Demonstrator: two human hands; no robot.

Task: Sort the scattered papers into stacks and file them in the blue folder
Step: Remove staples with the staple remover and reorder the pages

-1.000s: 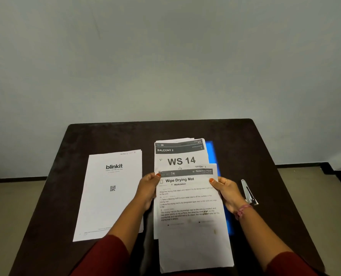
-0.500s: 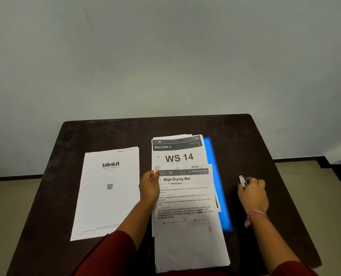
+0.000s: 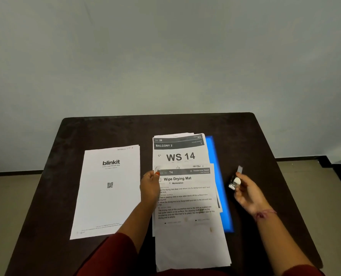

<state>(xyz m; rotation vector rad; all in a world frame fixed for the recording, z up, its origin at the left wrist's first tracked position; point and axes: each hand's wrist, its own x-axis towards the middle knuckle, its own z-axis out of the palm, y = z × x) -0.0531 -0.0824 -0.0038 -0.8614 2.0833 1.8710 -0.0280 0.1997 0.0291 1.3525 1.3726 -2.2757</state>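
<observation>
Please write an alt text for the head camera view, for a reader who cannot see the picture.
A person's left hand pinches the top left corner of the "Wipe Drying Mat" sheet, which lies on a paper stack over a blue folder, while the right hand holds a metal clip above the dark table. A separate "blinkit" stack lies to the left.

Left of centre in your frame lies a neat white blinkit stack [image 3: 107, 192], flat, with a QR code on its face. Just right of it, apart, a second stack [image 3: 180, 154] headed "WS 14" rests on the blue folder [image 3: 218, 182], whose right edge shows. The "Wipe Drying Mat" sheet [image 3: 189, 212] overlaps them, reaching the lower frame.
</observation>
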